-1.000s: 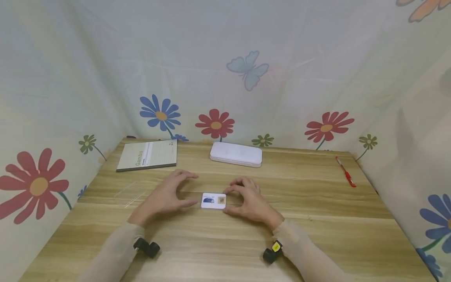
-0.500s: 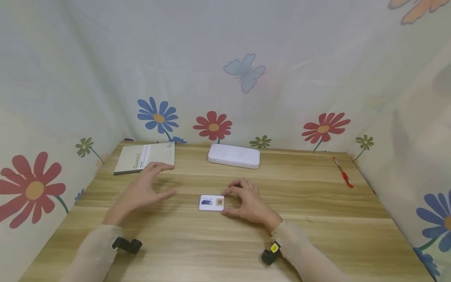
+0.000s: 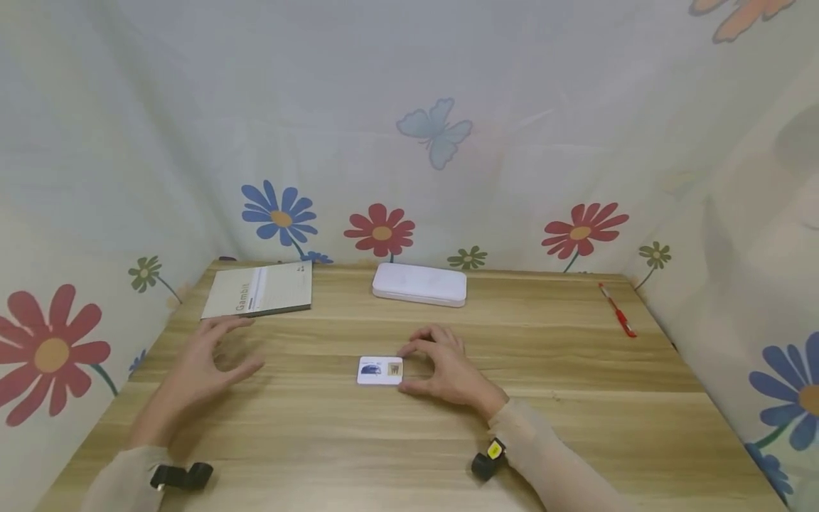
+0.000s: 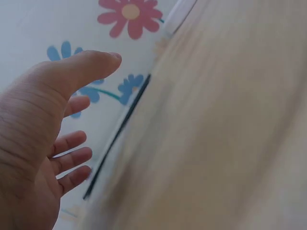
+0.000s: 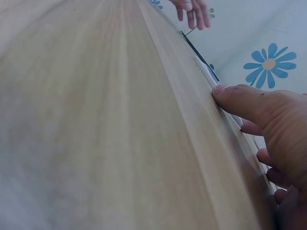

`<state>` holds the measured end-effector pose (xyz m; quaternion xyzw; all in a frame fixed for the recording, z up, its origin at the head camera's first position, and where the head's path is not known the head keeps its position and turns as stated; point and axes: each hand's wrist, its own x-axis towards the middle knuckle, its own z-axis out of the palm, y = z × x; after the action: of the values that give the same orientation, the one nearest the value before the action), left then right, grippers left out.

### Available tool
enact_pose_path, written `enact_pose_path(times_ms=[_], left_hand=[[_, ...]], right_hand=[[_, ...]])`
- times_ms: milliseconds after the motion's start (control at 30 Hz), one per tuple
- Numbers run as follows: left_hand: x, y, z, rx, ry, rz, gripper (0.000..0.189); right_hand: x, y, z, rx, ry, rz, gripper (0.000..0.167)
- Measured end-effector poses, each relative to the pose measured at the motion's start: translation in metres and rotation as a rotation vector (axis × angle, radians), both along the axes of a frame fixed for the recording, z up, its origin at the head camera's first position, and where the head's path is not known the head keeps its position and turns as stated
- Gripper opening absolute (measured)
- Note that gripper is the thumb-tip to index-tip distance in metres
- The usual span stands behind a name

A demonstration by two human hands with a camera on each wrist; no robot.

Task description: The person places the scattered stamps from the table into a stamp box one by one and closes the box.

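A small white card (image 3: 380,370) with rounded corners, a blue picture and a gold square lies flat mid-table. My right hand (image 3: 451,373) pinches its right end, thumb at the near corner and forefinger at the far one. The right wrist view shows this thumb (image 5: 240,99) at the edge of a thin pale strip. Well to the left, my left hand (image 3: 195,366) holds nothing, its thumb and fingers spread apart. It hovers just in front of the notebook (image 3: 259,288). Seen from its own wrist, the left hand (image 4: 38,124) has bent, separated fingers.
A white oblong case (image 3: 419,283) stands at the back middle of the wooden table (image 3: 358,441). Far right lies a red pen (image 3: 617,311). A flower-printed curtain (image 3: 512,142) closes off the back and both sides.
My left hand has drawn away leftward from beside the card toward the front of the notebook. The right hand stays at the card's right end. The head view has shifted slightly.
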<state>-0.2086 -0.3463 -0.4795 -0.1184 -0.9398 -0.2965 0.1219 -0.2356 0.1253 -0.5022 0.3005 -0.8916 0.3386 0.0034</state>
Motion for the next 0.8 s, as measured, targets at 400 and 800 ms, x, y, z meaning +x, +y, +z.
enact_pose_path(times_ms=[400,800], left_hand=[[0.013,-0.029,-0.026,0.005,0.007,0.037,0.085],[0.014,-0.037,-0.029,-0.013,0.029,-0.001,0.079]], right_hand=[[0.001,0.000,0.000,-0.011,-0.002,0.006,0.048],[0.002,0.000,0.003,0.008,-0.012,-0.001,0.049]])
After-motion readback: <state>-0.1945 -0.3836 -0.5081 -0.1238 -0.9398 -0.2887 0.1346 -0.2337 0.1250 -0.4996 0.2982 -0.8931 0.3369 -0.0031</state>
